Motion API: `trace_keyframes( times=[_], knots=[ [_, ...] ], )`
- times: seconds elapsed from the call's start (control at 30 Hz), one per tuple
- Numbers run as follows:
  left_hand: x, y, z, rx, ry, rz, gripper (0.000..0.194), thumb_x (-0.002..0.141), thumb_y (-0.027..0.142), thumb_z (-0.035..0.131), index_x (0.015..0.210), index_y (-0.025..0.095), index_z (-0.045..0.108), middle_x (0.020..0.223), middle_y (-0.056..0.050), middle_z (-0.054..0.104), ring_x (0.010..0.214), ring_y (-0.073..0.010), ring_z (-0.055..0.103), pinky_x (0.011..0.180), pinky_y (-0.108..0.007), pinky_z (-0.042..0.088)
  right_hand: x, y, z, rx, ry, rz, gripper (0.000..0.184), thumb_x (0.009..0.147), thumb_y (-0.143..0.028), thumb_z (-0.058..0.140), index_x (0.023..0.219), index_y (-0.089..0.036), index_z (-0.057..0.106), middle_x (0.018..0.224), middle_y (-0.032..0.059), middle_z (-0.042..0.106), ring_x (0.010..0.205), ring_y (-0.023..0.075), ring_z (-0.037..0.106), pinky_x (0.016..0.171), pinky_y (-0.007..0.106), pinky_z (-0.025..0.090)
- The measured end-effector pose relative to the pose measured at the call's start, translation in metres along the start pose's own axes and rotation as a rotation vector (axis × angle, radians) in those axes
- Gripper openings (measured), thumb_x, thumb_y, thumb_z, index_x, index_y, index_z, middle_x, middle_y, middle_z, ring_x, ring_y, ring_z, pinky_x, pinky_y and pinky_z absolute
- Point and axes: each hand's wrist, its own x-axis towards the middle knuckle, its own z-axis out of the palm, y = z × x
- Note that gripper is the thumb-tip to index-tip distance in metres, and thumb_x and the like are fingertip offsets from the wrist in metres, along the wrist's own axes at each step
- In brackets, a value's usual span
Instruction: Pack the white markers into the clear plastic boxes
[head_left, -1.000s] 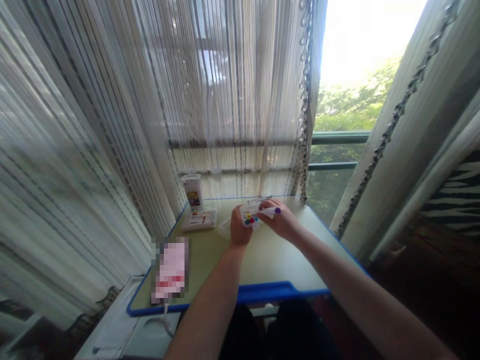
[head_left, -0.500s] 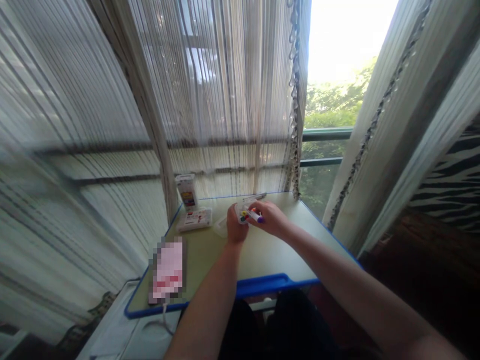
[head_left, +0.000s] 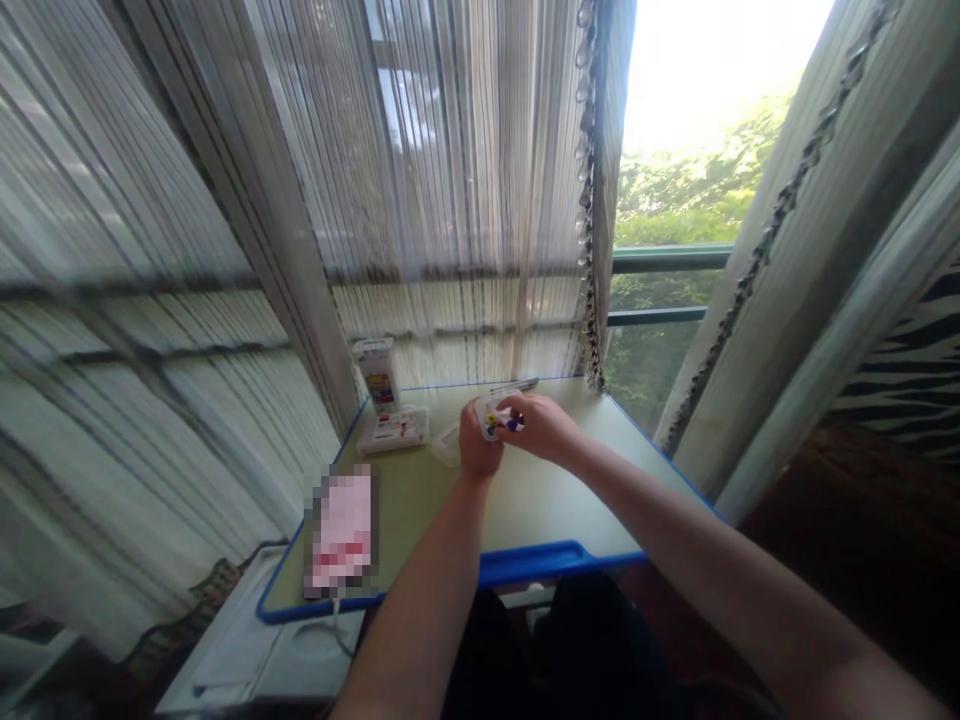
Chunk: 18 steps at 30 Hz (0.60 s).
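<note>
My left hand [head_left: 477, 448] is closed around a small clear case of coloured markers [head_left: 491, 417], held just above the pale green table [head_left: 540, 505]. My right hand [head_left: 541, 426] pinches a white marker with a purple cap [head_left: 513, 424] and holds it against the case's open end, among the other coloured caps. Both hands meet near the middle of the table's far half.
A white upright box [head_left: 379, 372] stands at the table's far left, with a flat printed packet [head_left: 394, 431] lying before it. A blurred pink item [head_left: 343, 530] lies at the near left. A pen [head_left: 516, 386] rests at the far edge. Striped curtains hang behind and to the left.
The purple-capped marker has swung from lying across my right fingers to pointing into the case. Both hands stayed together; the view shifted slightly.
</note>
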Motion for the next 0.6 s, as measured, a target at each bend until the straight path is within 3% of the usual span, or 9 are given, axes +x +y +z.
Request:
trace_keyframes(
  times=[0.33,0.6],
  knots=[
    [-0.001,-0.003,0.001,-0.019,0.0,-0.002,0.046,0.069,0.029,0.06,0.11,0.019,0.043,0.1,-0.011,0.059,0.088,-0.0243,0.06,0.075,-0.038,0.05,0.001,0.011,0.001,0.013,-0.02,-0.177,0.03,0.074,-0.013,0.06,0.101,-0.021,0.069,0.091,0.0064,0.057,0.082,0.016,0.057,0.078,0.029,0.046],
    [-0.001,-0.005,0.001,-0.002,-0.009,-0.012,0.044,0.07,0.026,0.058,0.111,0.017,0.044,0.102,-0.013,0.059,0.091,-0.0266,0.06,0.077,-0.04,0.05,0.007,0.018,-0.001,0.092,-0.03,-0.254,0.023,0.074,-0.019,0.061,0.095,-0.02,0.068,0.092,0.0062,0.06,0.085,0.0175,0.056,0.08,0.03,0.045]
  ],
)
